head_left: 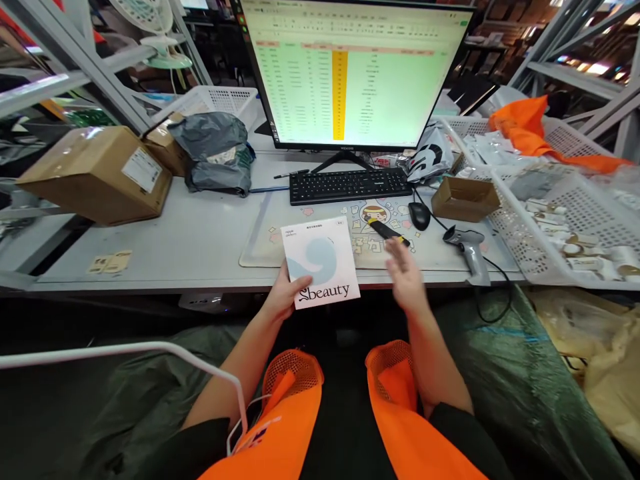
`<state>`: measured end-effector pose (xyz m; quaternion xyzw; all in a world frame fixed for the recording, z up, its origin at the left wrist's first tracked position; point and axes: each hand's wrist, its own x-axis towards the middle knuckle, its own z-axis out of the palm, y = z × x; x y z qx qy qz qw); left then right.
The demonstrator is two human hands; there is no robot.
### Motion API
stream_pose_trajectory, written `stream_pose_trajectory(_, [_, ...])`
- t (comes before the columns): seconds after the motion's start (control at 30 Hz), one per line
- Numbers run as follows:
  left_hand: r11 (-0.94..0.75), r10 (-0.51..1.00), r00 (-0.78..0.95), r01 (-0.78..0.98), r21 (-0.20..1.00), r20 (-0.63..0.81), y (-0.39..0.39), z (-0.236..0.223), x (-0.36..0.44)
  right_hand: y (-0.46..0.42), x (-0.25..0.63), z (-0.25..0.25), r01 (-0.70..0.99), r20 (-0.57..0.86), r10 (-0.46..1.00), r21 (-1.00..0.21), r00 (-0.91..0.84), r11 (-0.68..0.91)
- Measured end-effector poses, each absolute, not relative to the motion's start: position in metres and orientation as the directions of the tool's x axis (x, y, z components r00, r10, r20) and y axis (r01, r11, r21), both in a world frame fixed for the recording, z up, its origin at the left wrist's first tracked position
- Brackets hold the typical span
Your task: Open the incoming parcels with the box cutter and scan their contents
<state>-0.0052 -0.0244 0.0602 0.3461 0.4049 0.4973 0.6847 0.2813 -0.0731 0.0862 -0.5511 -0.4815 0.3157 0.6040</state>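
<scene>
A flat white box (327, 257) with a pale blue swirl and the word "beauty" on its face is tilted up at the desk's front edge. My left hand (287, 290) grips its lower left corner, thumb on the front and the other fingers hidden behind. To the right of the box, my right hand (404, 277) is raised with fingers stretched out, slightly blurred and holding nothing. Just beyond those fingertips a black and yellow utility knife (389, 233) lies on the printed desk mat (265, 243).
A monitor (305, 80) stands behind a keyboard (350, 186). Right are a mouse (419, 215), small open carton (465, 199), barcode scanner (470, 253) and white basket (530, 233) of rolls. Left are a cardboard box (100, 173) and grey plastic parcel (217, 150). A white tube (165, 347) crosses lower left.
</scene>
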Motion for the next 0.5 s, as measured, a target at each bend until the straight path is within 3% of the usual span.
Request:
stream_pose_trajectory(0.07, [0.229,0.973,0.131,-0.416,0.88,-0.192,-0.025,0.062,-0.004,-0.094,0.323,0.088,0.231,0.314,0.761,-0.948,0.567,0.219])
stream_pose_trajectory(0.17, [0.219,0.974,0.145,-0.441,0.87,-0.172,-0.024,0.064,-0.007,-0.133,0.378,0.078,0.133,0.28,0.589,-0.951,0.758,0.279])
stream_pose_trajectory(0.3, [0.32,0.947,0.218,-0.549,0.772,-0.237,-0.021,0.055,-0.017,-0.191,0.408,0.038,0.026,0.151,0.53,-0.971,0.834,0.237])
stream_pose_trajectory(0.43, [0.488,0.871,0.337,-0.678,0.55,-0.357,-0.016,0.034,-0.028,-0.243,0.411,-0.002,-0.044,0.014,0.472,-0.993,0.881,0.112])
stream_pose_trajectory(0.5, [0.513,0.856,0.386,-0.72,0.468,-0.345,-0.013,0.028,-0.029,-0.262,0.413,-0.015,-0.061,-0.039,0.442,-0.997,0.896,0.037])
